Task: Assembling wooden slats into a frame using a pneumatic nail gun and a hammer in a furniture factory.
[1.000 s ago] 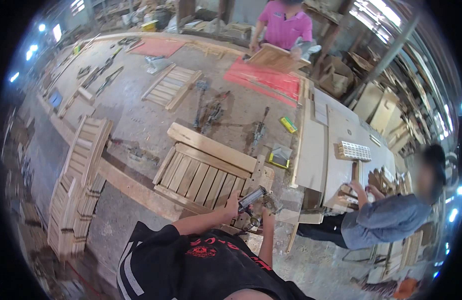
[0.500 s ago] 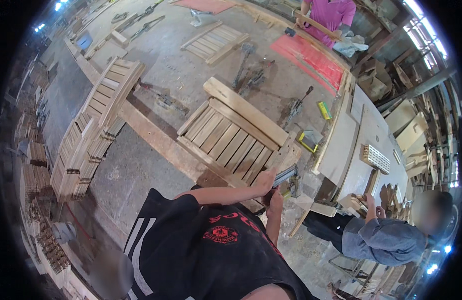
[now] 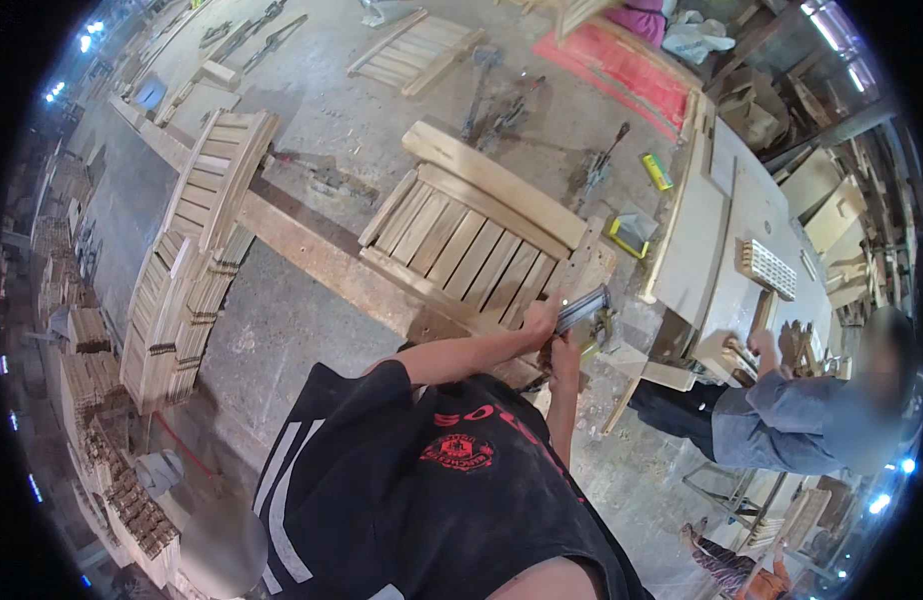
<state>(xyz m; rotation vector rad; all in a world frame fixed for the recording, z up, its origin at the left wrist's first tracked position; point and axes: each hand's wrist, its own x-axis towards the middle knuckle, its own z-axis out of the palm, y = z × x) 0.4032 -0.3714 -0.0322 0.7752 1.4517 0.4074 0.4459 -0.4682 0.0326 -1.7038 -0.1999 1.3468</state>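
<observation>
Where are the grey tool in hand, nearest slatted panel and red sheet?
Grey tool (image 3: 585,308): head view, its long body.
Slatted panel (image 3: 469,252): head view, a middle slat.
Red sheet (image 3: 632,70): head view, its middle.

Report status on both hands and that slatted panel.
Left hand holding grey tool; right hand just below, grip unclear. Slatted panel ahead-left, board along far side. Left hand partly blocks view of its near right corner.

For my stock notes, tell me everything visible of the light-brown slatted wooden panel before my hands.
The light-brown slatted wooden panel is a rectangular frame whose rails hold parallel slats in varied tones, with dark gaps between. It lies slats-up, its long sides slanting down to the right. A wide, pale wooden board runs along its far rail; whether they touch is unclear. Your left hand is at its near right corner, partly hiding it; contact cannot be told.
</observation>
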